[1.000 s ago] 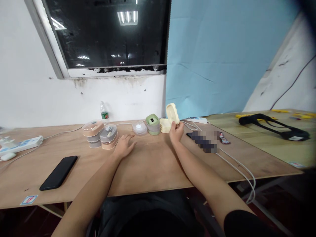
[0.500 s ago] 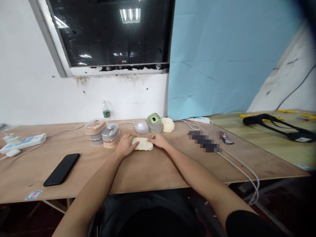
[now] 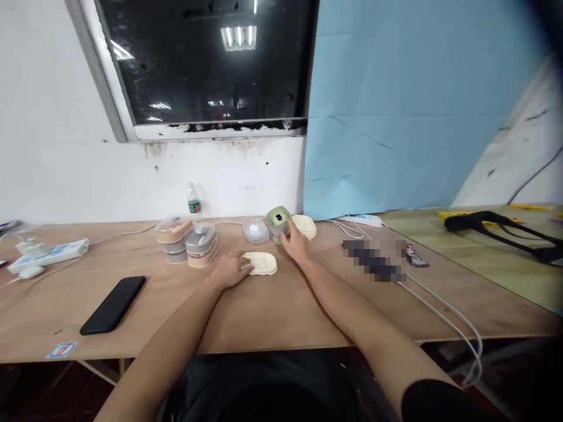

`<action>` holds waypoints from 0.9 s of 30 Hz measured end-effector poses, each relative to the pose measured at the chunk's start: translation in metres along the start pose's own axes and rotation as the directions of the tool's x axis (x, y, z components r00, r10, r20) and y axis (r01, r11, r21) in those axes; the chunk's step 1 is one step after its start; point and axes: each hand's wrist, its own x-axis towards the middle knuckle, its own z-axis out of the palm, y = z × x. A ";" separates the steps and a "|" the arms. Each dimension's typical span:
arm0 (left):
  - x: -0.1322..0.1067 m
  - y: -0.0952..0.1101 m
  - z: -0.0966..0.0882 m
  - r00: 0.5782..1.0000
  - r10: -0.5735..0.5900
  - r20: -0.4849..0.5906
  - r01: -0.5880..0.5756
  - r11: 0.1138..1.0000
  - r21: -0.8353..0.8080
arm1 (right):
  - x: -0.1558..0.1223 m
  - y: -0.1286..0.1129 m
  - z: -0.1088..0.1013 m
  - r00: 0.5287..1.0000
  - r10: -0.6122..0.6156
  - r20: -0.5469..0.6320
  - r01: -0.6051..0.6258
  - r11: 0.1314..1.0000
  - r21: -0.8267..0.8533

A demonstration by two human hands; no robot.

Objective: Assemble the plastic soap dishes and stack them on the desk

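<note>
A shallow cream plastic tray (image 3: 263, 264) with a wavy rim lies on the table in front of me. My left hand (image 3: 231, 269) holds its left end, thumb along the near side. Further back, my right hand (image 3: 297, 241) is at the front right side of a green square lid (image 3: 278, 217) with a dark opening, stacked on lower containers. Its fingers are apart, and whether they touch the stack I cannot tell. Just behind that hand stands a stack of cream trays (image 3: 307, 224), partly covered by the fingers. A clear round container (image 3: 255, 230) sits left of the green lid.
Stacked pink and grey lidded boxes (image 3: 201, 243) stand to the left, a plastic bottle (image 3: 193, 199) behind them. A black phone (image 3: 113, 305) lies at the left front, near a power strip (image 3: 50, 255). White cables (image 3: 448, 310) hang over the right front edge.
My right hand has let go of the cream tray and moved back to the green-lidded stack. My left hand stays on the tray. The view has shifted slightly.
</note>
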 end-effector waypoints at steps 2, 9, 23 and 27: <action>0.000 0.000 0.001 1.000 -0.003 0.002 0.003 1.000 -0.006 | 0.004 0.004 0.002 1.000 0.001 0.026 0.000 0.999 -0.048; -0.001 0.003 -0.002 1.000 -0.004 -0.004 0.004 1.000 0.007 | 0.004 0.008 0.004 0.998 0.002 0.057 0.003 0.995 -0.096; -0.001 0.003 -0.004 1.000 -0.030 -0.004 0.029 0.997 -0.071 | 0.000 0.005 -0.008 0.995 0.072 -0.068 -0.061 0.986 0.156; -0.001 0.003 -0.006 0.994 -0.066 -0.088 0.056 0.993 -0.108 | -0.010 -0.010 -0.015 0.997 -0.016 -0.080 0.038 0.961 0.272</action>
